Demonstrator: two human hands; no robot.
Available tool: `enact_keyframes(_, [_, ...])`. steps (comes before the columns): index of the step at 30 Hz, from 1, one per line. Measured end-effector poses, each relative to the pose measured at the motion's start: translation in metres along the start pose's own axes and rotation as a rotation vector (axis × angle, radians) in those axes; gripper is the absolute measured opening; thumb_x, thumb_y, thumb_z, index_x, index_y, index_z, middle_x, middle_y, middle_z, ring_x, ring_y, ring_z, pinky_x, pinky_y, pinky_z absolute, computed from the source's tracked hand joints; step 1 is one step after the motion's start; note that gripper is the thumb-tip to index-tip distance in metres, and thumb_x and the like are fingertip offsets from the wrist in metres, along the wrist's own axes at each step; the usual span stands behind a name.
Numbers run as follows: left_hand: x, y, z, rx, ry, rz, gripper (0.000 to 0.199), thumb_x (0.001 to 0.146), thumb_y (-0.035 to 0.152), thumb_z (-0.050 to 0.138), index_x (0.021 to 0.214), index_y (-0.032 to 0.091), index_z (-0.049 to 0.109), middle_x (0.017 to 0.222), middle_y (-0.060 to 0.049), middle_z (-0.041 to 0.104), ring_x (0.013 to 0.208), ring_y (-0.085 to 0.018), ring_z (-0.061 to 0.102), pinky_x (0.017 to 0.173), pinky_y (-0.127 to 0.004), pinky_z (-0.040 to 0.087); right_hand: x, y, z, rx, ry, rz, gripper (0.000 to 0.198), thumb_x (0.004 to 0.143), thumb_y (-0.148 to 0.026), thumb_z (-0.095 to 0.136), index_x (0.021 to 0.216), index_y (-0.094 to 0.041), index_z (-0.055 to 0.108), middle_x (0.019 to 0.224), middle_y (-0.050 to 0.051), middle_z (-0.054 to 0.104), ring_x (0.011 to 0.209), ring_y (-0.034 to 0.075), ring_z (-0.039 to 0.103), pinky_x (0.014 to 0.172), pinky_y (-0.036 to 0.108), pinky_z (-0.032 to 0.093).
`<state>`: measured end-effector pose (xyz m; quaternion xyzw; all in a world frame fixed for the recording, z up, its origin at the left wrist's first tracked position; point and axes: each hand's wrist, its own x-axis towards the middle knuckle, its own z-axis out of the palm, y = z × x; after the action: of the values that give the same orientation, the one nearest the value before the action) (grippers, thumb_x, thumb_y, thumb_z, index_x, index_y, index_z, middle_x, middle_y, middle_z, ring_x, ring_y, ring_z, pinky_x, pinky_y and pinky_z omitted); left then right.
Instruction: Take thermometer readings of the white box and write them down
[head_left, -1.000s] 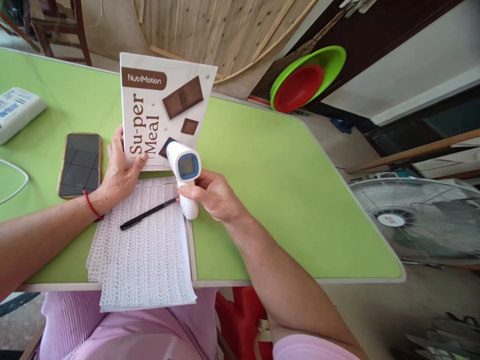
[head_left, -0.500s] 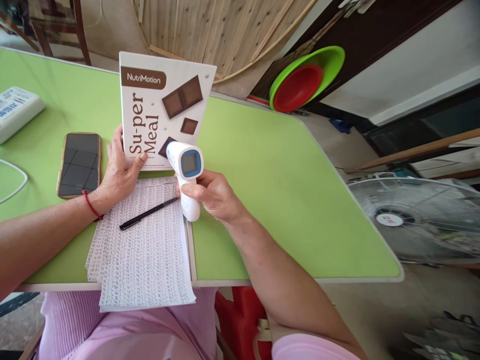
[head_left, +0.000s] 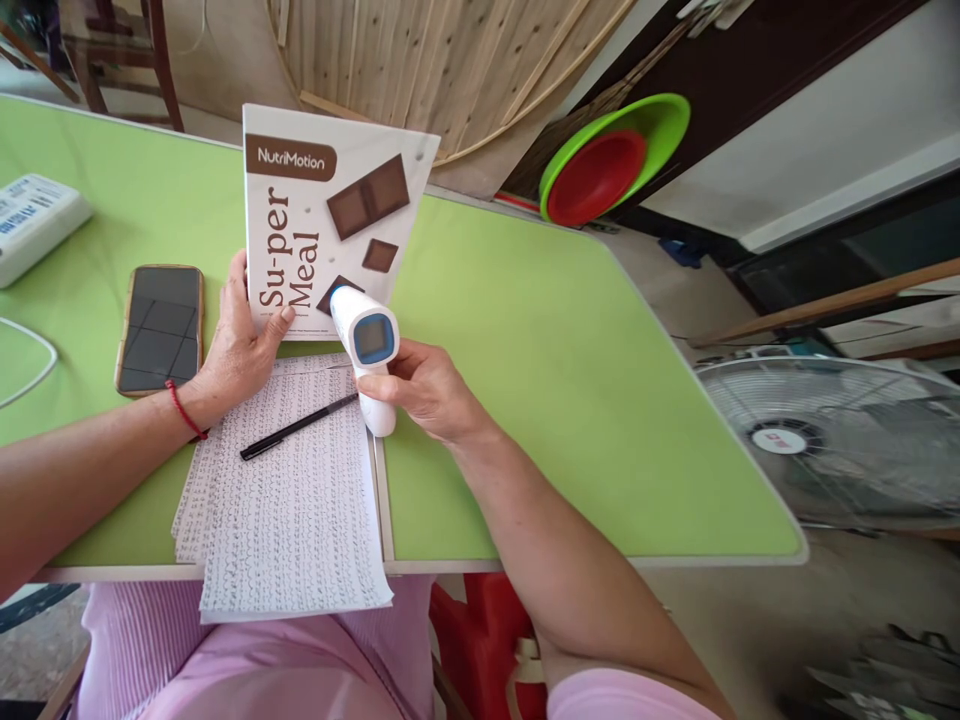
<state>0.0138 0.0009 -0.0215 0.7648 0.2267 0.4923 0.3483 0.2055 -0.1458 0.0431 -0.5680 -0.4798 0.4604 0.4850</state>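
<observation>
My left hand (head_left: 244, 335) grips a white box (head_left: 300, 125) printed "NutriMotion Su-per Meal" by its lower left corner, thumb across the front. The box stands tilted up over the table. In my right hand (head_left: 424, 385) is a white infrared thermometer (head_left: 371, 375), my fingers wrapped round its handle. Its blue-framed screen faces me, and its nose points at the lower part of the box, overlapping a printed chocolate square. Below both hands lie sheets of handwritten paper (head_left: 292, 530), overhanging the table's front edge. A black pen (head_left: 296, 428) rests on them.
On the green table (head_left: 570, 400) a smartphone (head_left: 160, 330) lies left of my left hand. A white box-like item (head_left: 37, 225) and a white cable (head_left: 45, 350) are at the far left. Beyond the table's right edge stands a fan (head_left: 787, 440); green and red basins (head_left: 596, 175) lean behind.
The thermometer has turned slightly to the left, its screen now a little lower and further left. The box has shifted a touch to the right in my left hand.
</observation>
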Motion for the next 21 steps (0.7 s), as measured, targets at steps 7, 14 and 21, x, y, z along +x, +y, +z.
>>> enact_keyframes(7, [0.002, 0.005, 0.002, 0.012, -0.034, 0.01, 0.07, 0.098, 0.064, 0.059, 0.155, 0.034, 0.032, 0.153, -0.013, 0.048, 0.143, -0.033, 0.05, 0.121, -0.055, 0.043, 0.001, -0.001, -0.002, -0.018, -0.002, -0.009, 0.026, 0.063, -0.04, 0.086, 0.073, -0.024, 0.068, 0.072, -0.003, 0.064, 0.067, 0.014, 0.054, 0.067, 0.033, 0.049])
enact_keyframes(14, [-0.001, -0.003, 0.003, 0.065, 0.014, -0.008, 0.066, 0.096, 0.063, 0.062, 0.15, 0.033, 0.041, 0.147, -0.013, 0.049, 0.141, -0.036, 0.042, 0.124, -0.063, 0.034, 0.0, -0.003, -0.003, -0.013, 0.006, 0.016, 0.026, 0.062, -0.038, 0.086, 0.074, -0.024, 0.068, 0.075, -0.003, 0.066, 0.07, 0.014, 0.057, 0.068, 0.033, 0.051])
enact_keyframes(21, [-0.004, -0.002, -0.003, 0.112, 0.048, -0.062, 0.051, 0.092, 0.053, 0.071, 0.135, 0.029, 0.056, 0.125, -0.012, 0.053, 0.123, -0.035, 0.041, 0.119, -0.068, 0.033, -0.001, -0.007, -0.009, -0.058, 0.025, -0.015, 0.022, 0.065, -0.036, 0.082, 0.079, -0.024, 0.072, 0.08, -0.001, 0.072, 0.073, 0.016, 0.062, 0.069, 0.033, 0.054])
